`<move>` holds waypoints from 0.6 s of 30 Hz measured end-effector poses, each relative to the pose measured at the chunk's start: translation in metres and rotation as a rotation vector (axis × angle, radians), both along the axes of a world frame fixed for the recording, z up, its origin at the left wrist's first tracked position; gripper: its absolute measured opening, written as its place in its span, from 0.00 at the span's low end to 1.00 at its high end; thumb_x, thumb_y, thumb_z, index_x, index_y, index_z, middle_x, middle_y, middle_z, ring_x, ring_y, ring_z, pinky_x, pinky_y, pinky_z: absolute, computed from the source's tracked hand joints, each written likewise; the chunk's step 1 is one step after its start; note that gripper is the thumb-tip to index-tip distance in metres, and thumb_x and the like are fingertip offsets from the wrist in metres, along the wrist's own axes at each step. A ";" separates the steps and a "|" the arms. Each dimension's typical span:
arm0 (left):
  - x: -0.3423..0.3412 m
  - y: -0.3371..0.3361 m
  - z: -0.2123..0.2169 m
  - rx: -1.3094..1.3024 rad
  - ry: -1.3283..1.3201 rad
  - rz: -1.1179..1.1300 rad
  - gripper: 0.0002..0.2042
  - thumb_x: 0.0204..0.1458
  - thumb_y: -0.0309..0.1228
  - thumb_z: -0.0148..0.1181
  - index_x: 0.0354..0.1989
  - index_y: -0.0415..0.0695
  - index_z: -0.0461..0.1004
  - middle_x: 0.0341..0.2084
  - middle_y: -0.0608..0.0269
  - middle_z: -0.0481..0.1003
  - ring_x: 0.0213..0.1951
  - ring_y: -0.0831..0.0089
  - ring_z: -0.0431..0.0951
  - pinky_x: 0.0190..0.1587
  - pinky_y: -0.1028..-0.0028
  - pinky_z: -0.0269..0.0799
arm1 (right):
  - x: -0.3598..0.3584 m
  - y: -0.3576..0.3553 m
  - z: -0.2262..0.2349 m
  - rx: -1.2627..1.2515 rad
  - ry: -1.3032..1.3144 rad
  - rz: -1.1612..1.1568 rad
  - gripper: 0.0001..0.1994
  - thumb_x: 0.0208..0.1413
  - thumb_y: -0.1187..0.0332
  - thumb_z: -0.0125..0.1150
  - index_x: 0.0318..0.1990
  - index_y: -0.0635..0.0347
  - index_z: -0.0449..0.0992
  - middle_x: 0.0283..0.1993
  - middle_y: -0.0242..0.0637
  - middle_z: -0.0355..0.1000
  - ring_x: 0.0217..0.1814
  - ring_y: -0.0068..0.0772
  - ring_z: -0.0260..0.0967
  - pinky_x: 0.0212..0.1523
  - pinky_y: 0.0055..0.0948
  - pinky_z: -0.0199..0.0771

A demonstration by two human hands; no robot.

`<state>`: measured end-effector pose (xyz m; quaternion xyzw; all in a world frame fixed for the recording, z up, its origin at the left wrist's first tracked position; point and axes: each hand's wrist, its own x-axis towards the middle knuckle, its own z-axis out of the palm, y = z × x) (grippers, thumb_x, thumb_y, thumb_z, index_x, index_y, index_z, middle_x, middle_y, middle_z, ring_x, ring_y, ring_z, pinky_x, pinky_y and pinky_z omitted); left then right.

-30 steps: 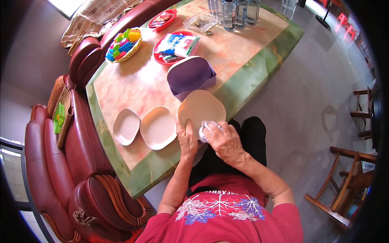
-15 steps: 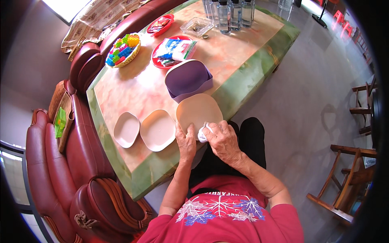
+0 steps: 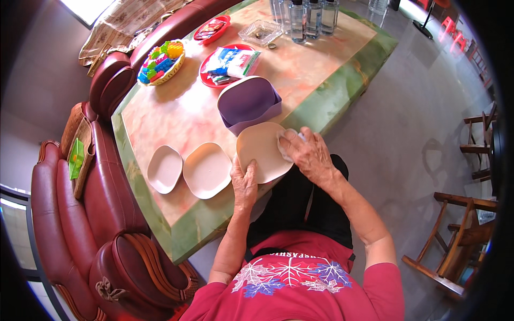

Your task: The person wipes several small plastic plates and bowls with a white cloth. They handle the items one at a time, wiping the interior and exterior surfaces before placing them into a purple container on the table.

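Around 8 o'clock on the cream plate point(image 3: 262, 142), the left hand point(image 3: 245, 184) has a pinch going: thumb flat on the face, fingers closed at the rim and partly hidden. The plate is out over the near table edge; can't tell if it also rests on it. Looks like thin, stiff plastic, so I'd guess light, a bit slick and not very breakable. Rim's the place to hold it, and that spot leaves most of the face free. Over at 2 to 3 o'clock, the right hand point(image 3: 313, 158) is curled partway around a wadded white cloth point(image 3: 283, 147) at the rim.

Surface next, plate as clock centre. Between 8 and 9 sit a small pale dish point(image 3: 165, 170) and a bigger dish point(image 3: 208, 171) just beside it. Toy-block basket point(image 3: 174, 73) at 10, red tray point(image 3: 204, 74) with packets at 11, purple holder point(image 3: 249, 101) between 11 and 12, clear bottles point(image 3: 297, 24) past 12. The tabletop point(image 3: 155, 123) looks like polished stone, pinkish with a green border and plenty of glare; I'd expect stuff to slide.

Room-wise: dark red sofa point(image 3: 115, 176) at 8 to 9, shiny grey floor point(image 3: 391, 128) from 1 to 4, red stools point(image 3: 448, 29) far off at 2, wooden seat point(image 3: 431, 274) at 4.
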<state>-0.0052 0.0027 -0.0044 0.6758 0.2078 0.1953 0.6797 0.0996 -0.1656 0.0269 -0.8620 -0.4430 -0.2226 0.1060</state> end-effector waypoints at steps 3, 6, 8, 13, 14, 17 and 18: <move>0.002 0.001 -0.007 0.118 -0.029 0.010 0.17 0.56 0.23 0.52 0.55 0.38 0.67 0.40 0.60 0.75 0.44 0.72 0.72 0.49 0.70 0.68 | 0.006 0.003 -0.005 0.007 0.005 -0.015 0.16 0.46 0.73 0.56 0.45 0.53 0.77 0.51 0.29 0.66 0.49 0.39 0.62 0.40 0.32 0.71; 0.002 -0.001 -0.005 0.128 -0.013 0.036 0.17 0.56 0.23 0.52 0.55 0.38 0.67 0.40 0.60 0.75 0.43 0.72 0.72 0.49 0.70 0.68 | -0.011 -0.002 -0.005 -0.020 0.001 0.032 0.16 0.45 0.74 0.56 0.45 0.53 0.78 0.55 0.29 0.65 0.49 0.40 0.62 0.40 0.32 0.71; 0.002 -0.003 -0.003 0.114 -0.018 0.050 0.16 0.56 0.23 0.52 0.54 0.38 0.68 0.39 0.60 0.75 0.43 0.72 0.72 0.49 0.71 0.68 | -0.029 -0.005 0.001 -0.048 0.096 0.039 0.19 0.46 0.73 0.55 0.49 0.54 0.76 0.56 0.31 0.67 0.50 0.41 0.62 0.44 0.34 0.69; 0.000 -0.005 -0.007 0.139 -0.024 0.065 0.15 0.57 0.23 0.52 0.53 0.37 0.68 0.39 0.59 0.75 0.43 0.71 0.73 0.48 0.71 0.69 | -0.070 -0.002 0.011 -0.006 0.192 0.091 0.15 0.48 0.68 0.57 0.46 0.57 0.77 0.49 0.33 0.70 0.49 0.38 0.64 0.40 0.32 0.70; 0.000 -0.005 -0.007 0.165 -0.029 0.066 0.14 0.57 0.23 0.52 0.53 0.37 0.68 0.39 0.59 0.75 0.43 0.71 0.73 0.48 0.71 0.69 | -0.075 0.001 0.010 0.043 0.204 0.131 0.16 0.49 0.68 0.57 0.46 0.57 0.77 0.48 0.33 0.70 0.48 0.38 0.65 0.39 0.32 0.70; 0.000 -0.006 -0.003 0.177 -0.035 0.052 0.14 0.58 0.23 0.52 0.53 0.37 0.68 0.39 0.58 0.75 0.43 0.71 0.73 0.49 0.70 0.69 | -0.085 0.009 0.011 0.064 0.183 0.136 0.16 0.47 0.69 0.58 0.46 0.57 0.77 0.48 0.34 0.71 0.47 0.38 0.65 0.39 0.32 0.70; 0.000 -0.005 -0.004 0.184 -0.035 0.056 0.14 0.58 0.23 0.52 0.53 0.37 0.68 0.39 0.58 0.75 0.43 0.70 0.73 0.49 0.70 0.69 | -0.084 0.009 0.010 0.073 0.202 0.141 0.16 0.47 0.69 0.58 0.46 0.57 0.77 0.48 0.34 0.71 0.47 0.38 0.65 0.39 0.32 0.70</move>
